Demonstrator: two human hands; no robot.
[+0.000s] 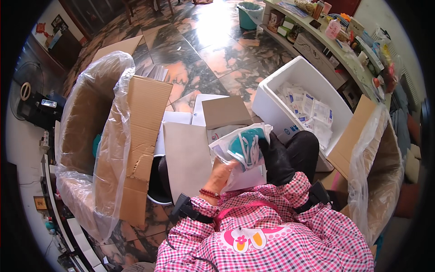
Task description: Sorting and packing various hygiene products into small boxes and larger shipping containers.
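Over my lap, my left hand, bare with red beads at the wrist, grips a clear plastic bag from below. Its fingers are partly hidden by the bag. Inside lies folded teal material with white straps. My right hand, in a black glove, holds the bag's right edge; its fingertips blend into the dark trousers behind. Beneath the bag are a grey-brown cardboard piece and a pale flat board. To the right stands a white foam box holding several small white printed packets.
A plastic-lined carton stands open on my left, another lined carton on my right. A dark-mouthed bucket sits under the board. Farther off are a teal bin and a cluttered shelf.
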